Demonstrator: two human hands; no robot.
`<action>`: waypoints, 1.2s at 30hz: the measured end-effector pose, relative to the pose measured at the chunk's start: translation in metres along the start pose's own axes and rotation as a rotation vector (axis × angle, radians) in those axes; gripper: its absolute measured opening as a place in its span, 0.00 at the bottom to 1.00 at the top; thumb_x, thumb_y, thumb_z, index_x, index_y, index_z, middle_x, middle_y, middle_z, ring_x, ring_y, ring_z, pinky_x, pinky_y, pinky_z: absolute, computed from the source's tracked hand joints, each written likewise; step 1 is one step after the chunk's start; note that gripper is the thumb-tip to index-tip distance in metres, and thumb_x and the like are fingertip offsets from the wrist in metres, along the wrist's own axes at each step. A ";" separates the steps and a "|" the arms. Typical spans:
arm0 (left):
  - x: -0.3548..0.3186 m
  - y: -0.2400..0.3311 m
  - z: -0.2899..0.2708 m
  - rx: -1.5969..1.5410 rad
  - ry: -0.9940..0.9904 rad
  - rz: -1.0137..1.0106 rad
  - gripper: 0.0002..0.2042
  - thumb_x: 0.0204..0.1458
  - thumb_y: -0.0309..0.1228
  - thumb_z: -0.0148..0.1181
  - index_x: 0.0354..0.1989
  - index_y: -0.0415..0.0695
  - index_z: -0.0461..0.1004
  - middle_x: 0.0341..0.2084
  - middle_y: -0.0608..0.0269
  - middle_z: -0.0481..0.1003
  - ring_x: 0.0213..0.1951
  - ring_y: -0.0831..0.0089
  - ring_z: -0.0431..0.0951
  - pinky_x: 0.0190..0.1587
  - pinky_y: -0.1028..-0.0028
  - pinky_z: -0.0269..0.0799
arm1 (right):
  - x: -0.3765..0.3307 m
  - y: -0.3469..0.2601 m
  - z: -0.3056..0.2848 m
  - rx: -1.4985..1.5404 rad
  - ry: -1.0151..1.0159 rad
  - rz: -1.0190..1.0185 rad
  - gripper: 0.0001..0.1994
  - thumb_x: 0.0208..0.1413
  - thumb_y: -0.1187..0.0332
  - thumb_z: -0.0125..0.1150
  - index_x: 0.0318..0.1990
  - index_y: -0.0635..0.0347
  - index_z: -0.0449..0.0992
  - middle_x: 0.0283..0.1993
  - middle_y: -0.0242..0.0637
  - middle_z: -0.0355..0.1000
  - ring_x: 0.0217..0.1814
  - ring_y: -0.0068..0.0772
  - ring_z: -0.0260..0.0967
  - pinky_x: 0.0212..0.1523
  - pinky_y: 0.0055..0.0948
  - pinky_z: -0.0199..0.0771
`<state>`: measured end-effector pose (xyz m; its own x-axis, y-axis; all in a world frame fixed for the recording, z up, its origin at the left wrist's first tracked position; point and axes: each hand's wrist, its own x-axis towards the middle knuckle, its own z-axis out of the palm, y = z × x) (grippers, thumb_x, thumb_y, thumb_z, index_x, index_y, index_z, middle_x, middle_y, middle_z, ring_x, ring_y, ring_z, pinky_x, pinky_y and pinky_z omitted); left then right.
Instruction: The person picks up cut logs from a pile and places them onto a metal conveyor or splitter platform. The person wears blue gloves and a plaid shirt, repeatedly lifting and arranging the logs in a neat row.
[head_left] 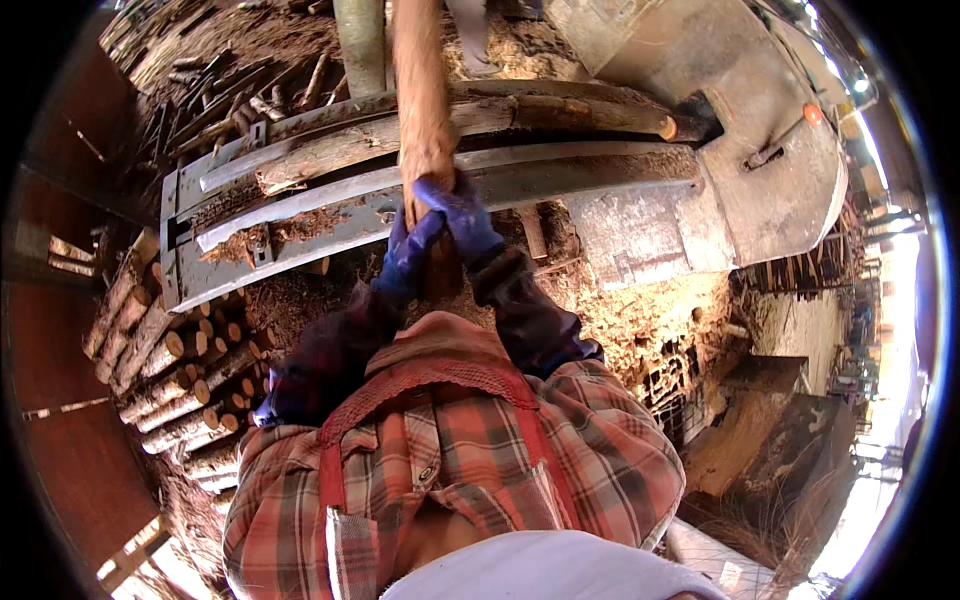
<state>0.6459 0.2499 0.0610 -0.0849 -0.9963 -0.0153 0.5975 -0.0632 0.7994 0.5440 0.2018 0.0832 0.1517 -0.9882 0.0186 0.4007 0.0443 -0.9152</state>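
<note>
A long peeled log [425,90] stands out away from me across the metal trough, its far part blurred and cut off by the top of the view. My left hand [408,248], in a blue-purple glove, is closed on the log's near end. Beside and slightly beyond it, my right hand [460,215], gloved alike, also grips the log. Beneath the held log runs the grey metal trough [330,225] of a machine. A second log [360,143] lies lengthwise in the trough, its right end near the opening in the metal housing [680,225].
Cut logs [190,385] are stacked at the left, near the trough's end. A lever with an orange knob [812,115] sticks up from the housing. Wood chips [640,315] cover the ground at right. Bark strips [240,95] and a greenish upright shape [360,45] stand beyond the trough.
</note>
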 end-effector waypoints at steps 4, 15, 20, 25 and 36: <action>0.008 -0.013 0.004 -0.067 -0.006 -0.148 0.25 0.54 0.41 0.60 0.55 0.39 0.64 0.45 0.60 0.71 0.45 0.71 0.72 0.48 0.72 0.69 | 0.008 0.012 -0.033 0.013 -0.001 0.260 0.28 0.49 0.59 0.68 0.53 0.66 0.68 0.47 0.37 0.69 0.46 0.30 0.67 0.45 0.28 0.70; 0.155 -0.013 0.172 -0.286 -0.569 -0.072 0.29 0.51 0.35 0.63 0.60 0.39 0.59 0.52 0.58 0.68 0.54 0.71 0.68 0.56 0.71 0.63 | 0.045 -0.174 -0.101 -0.122 0.200 -0.545 0.32 0.46 0.64 0.67 0.59 0.64 0.63 0.53 0.42 0.67 0.53 0.39 0.66 0.54 0.36 0.66; 0.147 -0.107 0.152 -0.229 -0.402 -0.511 0.23 0.52 0.39 0.62 0.52 0.38 0.68 0.47 0.60 0.72 0.48 0.68 0.72 0.55 0.71 0.65 | 0.059 -0.061 -0.253 -0.200 0.506 0.180 0.30 0.49 0.52 0.66 0.53 0.67 0.71 0.50 0.41 0.70 0.51 0.33 0.67 0.52 0.31 0.67; 0.112 -0.062 0.115 -0.336 -0.650 -0.482 0.23 0.56 0.45 0.57 0.51 0.38 0.70 0.47 0.60 0.73 0.44 0.69 0.73 0.51 0.71 0.67 | 0.014 -0.076 -0.183 0.134 0.416 0.104 0.28 0.55 0.49 0.59 0.55 0.63 0.70 0.50 0.37 0.71 0.48 0.31 0.68 0.51 0.29 0.69; 0.082 -0.021 0.002 0.323 -0.347 -0.122 0.22 0.57 0.38 0.55 0.56 0.36 0.64 0.48 0.60 0.71 0.49 0.72 0.70 0.54 0.69 0.65 | 0.053 -0.057 -0.074 0.096 -0.154 0.073 0.31 0.45 0.58 0.69 0.55 0.63 0.67 0.50 0.37 0.70 0.50 0.33 0.68 0.50 0.32 0.70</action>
<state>0.6243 0.1699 0.0440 -0.4323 -0.9010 0.0363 0.2929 -0.1022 0.9507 0.4624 0.1366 0.1067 0.3175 -0.9480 0.0217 0.4668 0.1363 -0.8738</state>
